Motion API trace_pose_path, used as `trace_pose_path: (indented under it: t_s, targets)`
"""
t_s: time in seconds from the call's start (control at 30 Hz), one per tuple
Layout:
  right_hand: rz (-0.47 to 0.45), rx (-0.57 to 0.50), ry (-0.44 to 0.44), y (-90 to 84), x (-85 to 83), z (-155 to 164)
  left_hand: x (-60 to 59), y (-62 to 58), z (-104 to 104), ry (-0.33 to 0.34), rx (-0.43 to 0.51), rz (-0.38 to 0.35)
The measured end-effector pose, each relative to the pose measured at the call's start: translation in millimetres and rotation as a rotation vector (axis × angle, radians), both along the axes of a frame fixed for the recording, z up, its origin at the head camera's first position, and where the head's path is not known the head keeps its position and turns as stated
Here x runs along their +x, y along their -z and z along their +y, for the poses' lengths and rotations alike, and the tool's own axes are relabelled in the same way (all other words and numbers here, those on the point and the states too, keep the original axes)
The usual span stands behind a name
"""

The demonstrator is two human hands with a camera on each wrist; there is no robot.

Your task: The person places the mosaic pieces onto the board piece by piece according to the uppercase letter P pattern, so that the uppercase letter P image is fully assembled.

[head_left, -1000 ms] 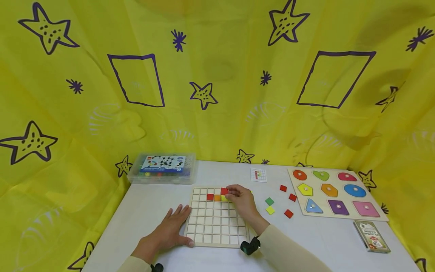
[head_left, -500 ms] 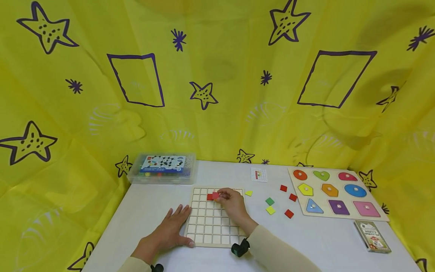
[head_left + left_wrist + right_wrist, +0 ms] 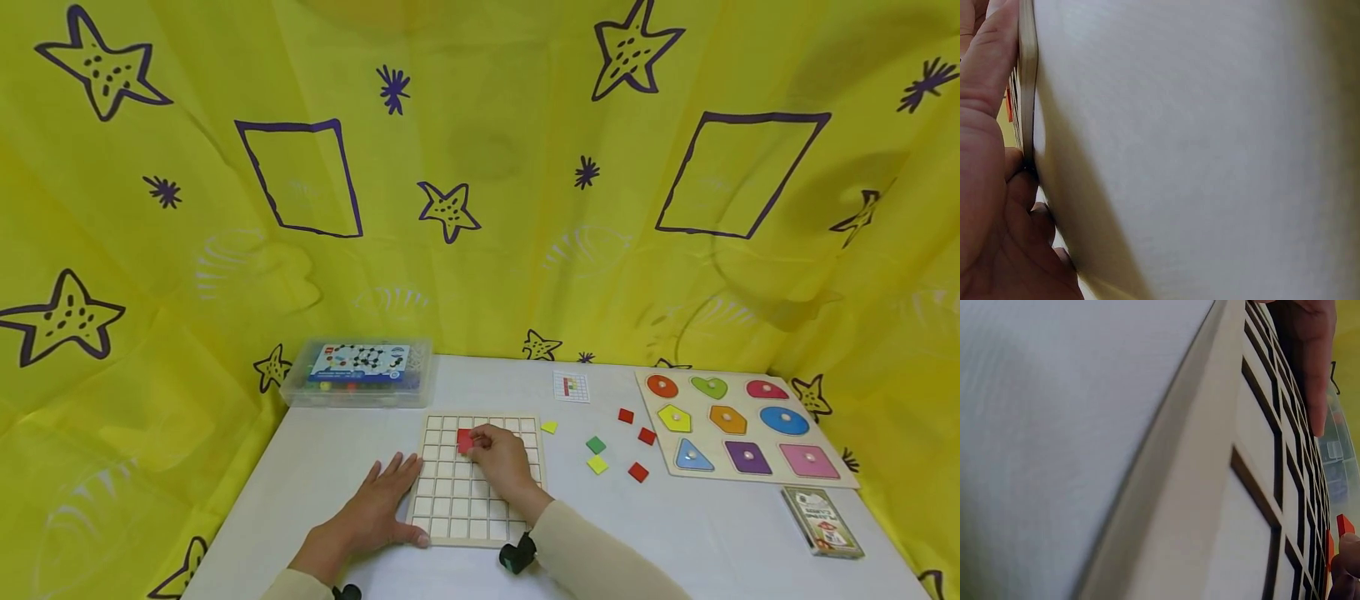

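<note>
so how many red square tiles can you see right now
4. Three loose red tiles lie on the table between the grid board and shape puzzle. One red tile is at the right hand. More may hide beneath it.

Two hands are being counted: left hand [image 3: 367, 512], right hand [image 3: 501, 461]. One grid board [image 3: 442, 492], one shape puzzle [image 3: 738, 427], one plastic box [image 3: 360, 372], one card pack [image 3: 819, 521], one pattern card [image 3: 571, 387]. Loose tiles being tallied: three red, two yellow, one green.
</note>
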State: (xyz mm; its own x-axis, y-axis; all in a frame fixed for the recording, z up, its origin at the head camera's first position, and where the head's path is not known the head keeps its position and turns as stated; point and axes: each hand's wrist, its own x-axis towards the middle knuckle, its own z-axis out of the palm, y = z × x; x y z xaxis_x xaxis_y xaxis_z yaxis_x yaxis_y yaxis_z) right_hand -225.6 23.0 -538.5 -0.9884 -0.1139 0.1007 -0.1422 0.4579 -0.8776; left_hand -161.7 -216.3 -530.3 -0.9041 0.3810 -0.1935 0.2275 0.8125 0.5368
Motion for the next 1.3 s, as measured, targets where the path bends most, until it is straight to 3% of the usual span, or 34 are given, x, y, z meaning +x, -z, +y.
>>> trace_pose_path:
  t_s: [0.4,1.0,1.3]
  targets:
    - [0.007,0.118,-0.009,-0.5,3.6,-5.5,1.7,-1.8,0.4,0.000,0.015,0.003]
    - [0.002,0.142,-0.023,-4.4,6.0,-5.4,-0.7,4.2,-0.5,-0.002,-0.009,-0.004]
    - [-0.037,0.062,-0.036,-4.4,3.5,-1.9,-0.5,3.5,-0.6,0.000,-0.011,0.004]
